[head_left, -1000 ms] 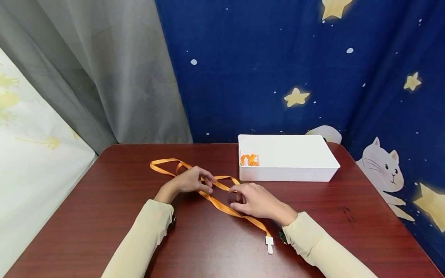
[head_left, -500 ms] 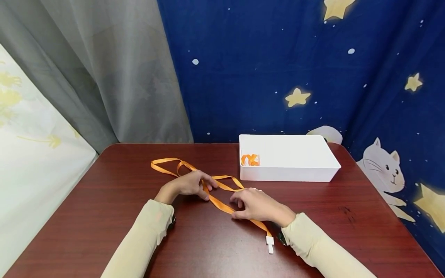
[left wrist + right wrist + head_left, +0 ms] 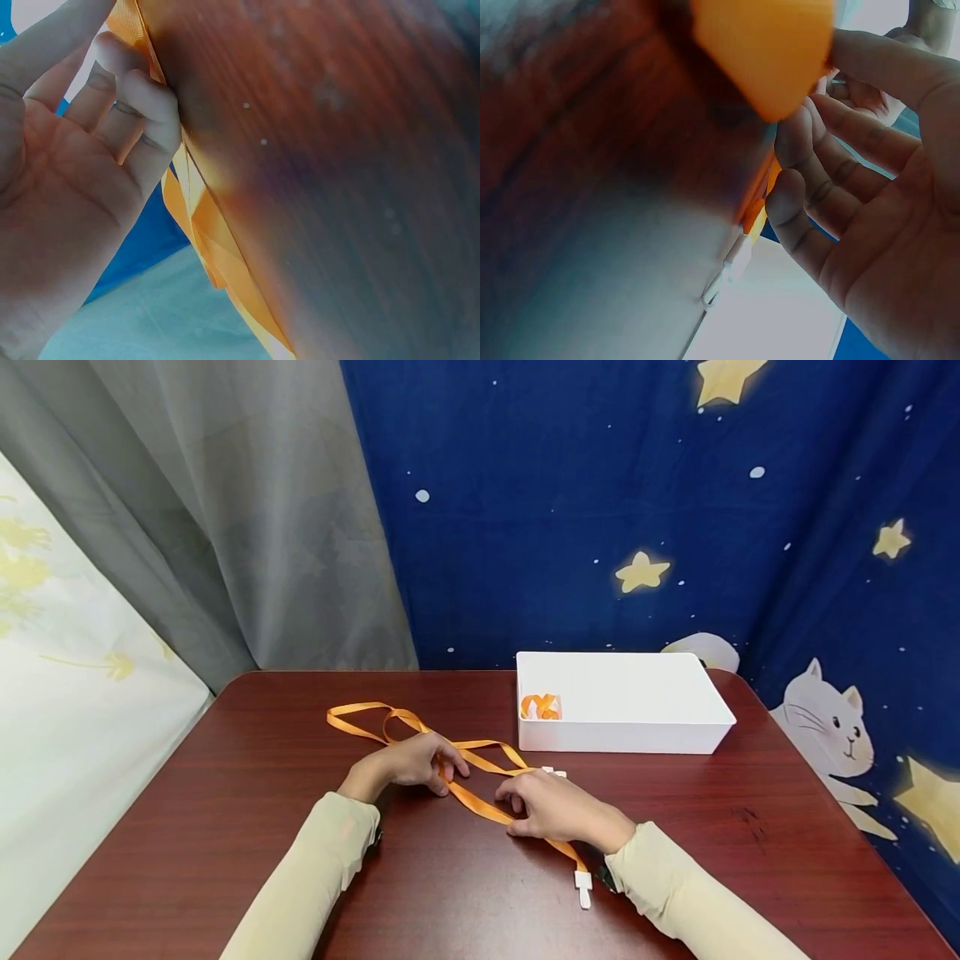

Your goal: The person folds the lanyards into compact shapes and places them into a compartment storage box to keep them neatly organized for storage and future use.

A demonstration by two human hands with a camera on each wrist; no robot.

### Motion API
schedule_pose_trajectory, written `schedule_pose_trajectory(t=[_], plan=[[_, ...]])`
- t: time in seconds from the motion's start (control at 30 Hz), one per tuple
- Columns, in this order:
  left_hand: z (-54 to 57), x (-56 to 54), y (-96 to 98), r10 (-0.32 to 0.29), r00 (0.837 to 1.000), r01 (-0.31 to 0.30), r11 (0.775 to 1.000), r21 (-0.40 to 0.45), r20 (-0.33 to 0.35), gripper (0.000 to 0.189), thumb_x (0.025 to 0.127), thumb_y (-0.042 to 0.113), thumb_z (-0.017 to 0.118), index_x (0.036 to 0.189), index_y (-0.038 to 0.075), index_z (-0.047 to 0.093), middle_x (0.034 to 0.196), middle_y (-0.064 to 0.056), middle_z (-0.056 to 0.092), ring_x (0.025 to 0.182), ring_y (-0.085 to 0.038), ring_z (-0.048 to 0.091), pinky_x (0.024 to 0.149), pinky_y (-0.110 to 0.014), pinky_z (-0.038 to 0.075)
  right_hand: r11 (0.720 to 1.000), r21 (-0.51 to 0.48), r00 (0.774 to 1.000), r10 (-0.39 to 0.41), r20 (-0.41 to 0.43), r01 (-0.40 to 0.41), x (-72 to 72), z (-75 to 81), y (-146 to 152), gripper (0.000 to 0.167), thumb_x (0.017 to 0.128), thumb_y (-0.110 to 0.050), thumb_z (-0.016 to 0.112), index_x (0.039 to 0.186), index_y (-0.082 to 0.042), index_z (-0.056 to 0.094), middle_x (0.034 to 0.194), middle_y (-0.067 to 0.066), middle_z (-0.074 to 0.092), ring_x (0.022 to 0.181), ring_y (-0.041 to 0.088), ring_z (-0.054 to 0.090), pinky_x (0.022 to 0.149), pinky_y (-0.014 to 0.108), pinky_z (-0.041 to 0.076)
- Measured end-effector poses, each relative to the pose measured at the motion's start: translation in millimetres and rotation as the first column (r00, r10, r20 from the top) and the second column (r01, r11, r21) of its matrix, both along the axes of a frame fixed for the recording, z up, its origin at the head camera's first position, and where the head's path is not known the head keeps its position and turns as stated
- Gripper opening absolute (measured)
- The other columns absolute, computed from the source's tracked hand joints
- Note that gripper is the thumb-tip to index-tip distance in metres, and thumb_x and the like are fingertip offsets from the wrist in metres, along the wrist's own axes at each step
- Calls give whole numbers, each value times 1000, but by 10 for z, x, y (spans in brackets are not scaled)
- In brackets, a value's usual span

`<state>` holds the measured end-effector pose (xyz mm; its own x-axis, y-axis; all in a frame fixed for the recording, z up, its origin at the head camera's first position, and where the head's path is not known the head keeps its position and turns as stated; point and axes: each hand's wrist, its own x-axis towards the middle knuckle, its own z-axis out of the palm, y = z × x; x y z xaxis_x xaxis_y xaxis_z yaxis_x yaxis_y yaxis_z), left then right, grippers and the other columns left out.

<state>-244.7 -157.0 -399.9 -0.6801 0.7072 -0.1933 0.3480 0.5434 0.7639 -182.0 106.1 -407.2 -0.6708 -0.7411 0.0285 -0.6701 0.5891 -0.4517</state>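
An orange lanyard (image 3: 480,806) lies stretched across the table in loops and crossing strands. A white clip (image 3: 583,889) ends its near strand, and white fittings (image 3: 555,772) show behind my right hand. With bent fingers, my left hand (image 3: 408,762) reaches over the crossing strands; in the left wrist view its curled fingertips touch the strap (image 3: 214,236), but a pinch is not clear. My right hand (image 3: 562,810) is over the near strand, its thumb at the strap and its fingers loosely bent, thumb and fingertips apart. In the right wrist view, a blurred strap (image 3: 769,56) bulges near the thumb.
At the back right of the dark red wooden table (image 3: 225,827) stands a shallow white box (image 3: 622,737). Inside its left corner lies a small orange-and-white item (image 3: 541,707). Grey and blue curtains (image 3: 525,510) hang behind the table.
Both hands have come slightly nearer the table's front edge, and my right thumb has come down onto the near strand. The white fittings behind the right hand have come into view.
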Motion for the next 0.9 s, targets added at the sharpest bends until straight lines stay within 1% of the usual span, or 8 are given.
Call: schedule_pose_trajectory(t=[0.23,0.33,0.4,0.47,0.57,0.67,0.77,0.9], plan=[[13,1,13,10,1000,-11,1000,3,20,33,76,-12,77,106,0,73,74,-7,66,65,-12,56,59,-24,48,999,-39,999,-3,43,5,-14,6,24,31,83,-13,81,111,-5,71,76,-7,60,66,5,55,63,21,47],[8,-2,11,12,1000,-12,1000,0,23,32,77,-12,77,107,0,73,74,-6,66,65,-12,56,61,-24,49,998,-70,997,10,72,-5,-27,0,41,30,83,-10,80,111,-4,70,76,-9,59,66,4,54,63,21,47],[1,-5,9,11,1000,-11,1000,-2,23,32,77,-11,76,107,0,73,74,-6,66,66,-12,56,62,-24,49,996,-89,994,16,105,-6,-39,-14,51,30,83,-9,79,111,-4,70,75,-9,59,64,3,54,62,21,48],[-7,-8,5,12,1000,-12,1000,-4,20,31,78,-10,76,107,1,73,74,-5,66,67,-12,56,62,-24,49,994,-111,987,20,157,-2,-53,-31,57,30,83,-7,79,111,-3,70,76,-9,59,64,3,54,62,21,48],[-15,-12,5,10,1000,-10,1000,-5,15,32,78,-10,76,107,1,73,75,-5,66,67,-12,56,62,-24,48,989,-145,970,22,242,14,-78,-59,65,30,83,-4,79,112,-3,69,76,-7,60,63,5,56,61,21,50],[-15,-12,7,9,1000,-9,1000,-11,10,32,78,-10,76,108,1,73,74,-4,66,67,-11,56,62,-24,48,985,-171,955,26,294,26,-102,-80,75,30,83,-3,79,112,-3,69,76,-6,61,64,6,58,60,21,50],[-14,-16,4,8,1000,-8,1000,-18,12,32,78,-10,76,108,1,73,75,-4,66,67,-11,56,63,-24,49,985,-169,953,24,301,29,-109,-87,74,30,83,-3,79,111,-3,70,76,-6,61,64,7,58,61,22,50],[-15,-31,-2,6,1000,-5,1000,-16,13,30,79,-9,75,107,2,74,75,-4,66,66,-10,56,63,-23,49,990,-137,959,6,283,34,-107,-86,61,29,84,-4,78,111,-4,70,76,-7,61,65,6,56,62,22,50]])
